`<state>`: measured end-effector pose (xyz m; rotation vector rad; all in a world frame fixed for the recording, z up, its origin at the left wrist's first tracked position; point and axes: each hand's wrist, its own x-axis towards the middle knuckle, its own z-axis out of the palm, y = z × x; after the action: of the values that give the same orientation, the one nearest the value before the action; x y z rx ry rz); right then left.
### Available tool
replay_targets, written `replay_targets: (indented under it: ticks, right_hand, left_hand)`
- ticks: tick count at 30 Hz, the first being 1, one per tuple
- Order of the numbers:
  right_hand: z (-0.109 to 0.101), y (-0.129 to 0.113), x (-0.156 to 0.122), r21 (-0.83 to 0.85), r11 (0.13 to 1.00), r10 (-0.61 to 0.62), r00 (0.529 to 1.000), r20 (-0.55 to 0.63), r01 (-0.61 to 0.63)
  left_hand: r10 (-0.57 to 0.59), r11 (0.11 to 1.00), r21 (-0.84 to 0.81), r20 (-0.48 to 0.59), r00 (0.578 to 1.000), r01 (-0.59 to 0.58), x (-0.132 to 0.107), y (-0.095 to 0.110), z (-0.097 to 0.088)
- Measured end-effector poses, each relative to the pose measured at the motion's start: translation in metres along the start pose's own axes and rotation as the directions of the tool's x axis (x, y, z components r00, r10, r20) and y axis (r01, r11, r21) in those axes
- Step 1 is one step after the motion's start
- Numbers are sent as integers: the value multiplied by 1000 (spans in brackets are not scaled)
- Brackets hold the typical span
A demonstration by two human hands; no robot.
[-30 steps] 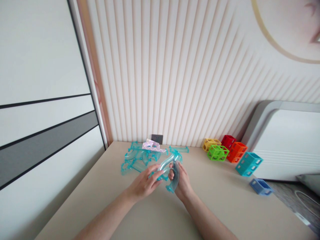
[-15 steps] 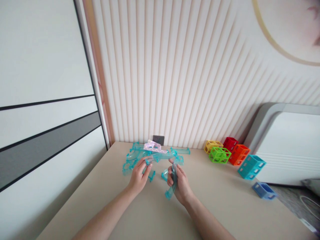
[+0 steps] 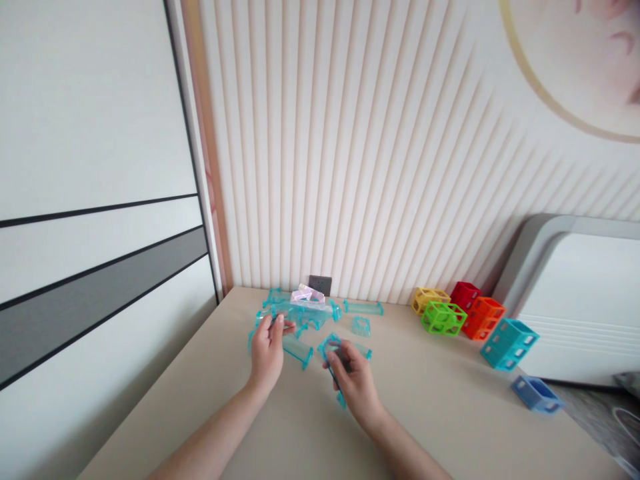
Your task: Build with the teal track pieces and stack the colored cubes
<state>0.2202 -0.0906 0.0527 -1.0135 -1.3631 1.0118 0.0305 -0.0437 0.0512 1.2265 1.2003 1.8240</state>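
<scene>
My right hand (image 3: 353,380) grips a clear turquoise plastic piece (image 3: 330,343), whose flanged end shows above the thumb while another end sticks out below the fingers. My left hand (image 3: 267,350) is closed in a pinch at the near left of a heap of clear turquoise track or tube pieces (image 3: 313,317). What it pinches, if anything, I cannot make out. Between the hands a straight turquoise channel piece (image 3: 299,350) lies on the table. A small square turquoise piece (image 3: 361,326) rests behind my right hand.
Pink patterned strips (image 3: 307,294) lie on the heap, close to a dark wall socket (image 3: 320,285). Along the back lies a turquoise channel (image 3: 365,307). To the right stand open-frame blocks: yellow (image 3: 429,299), green (image 3: 443,318), red (image 3: 465,294), orange (image 3: 483,318), teal (image 3: 509,343) and blue (image 3: 537,393).
The long curved piece between the hands is down on the heap. My left hand has drawn slightly left, and my right hand has turned with a piece in it. The view shifted a little.
</scene>
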Motion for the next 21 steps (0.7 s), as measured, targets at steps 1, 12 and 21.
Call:
replay_targets:
  ticks: [1,12,21]
  right_hand:
    - [-2,0,-2,-86,993,-81,997,20,82]
    - [-17,-23,-1,-596,337,-627,646,436,729]
    - [-26,-18,4,-665,301,-608,674,418,684]
  left_hand:
    - [-5,1000,-4,-2,1000,5,0,0,0]
    - [63,997,19,274,960,-71,-16,9,10]
    - [90,994,0,522,848,-106,-26,15,9]
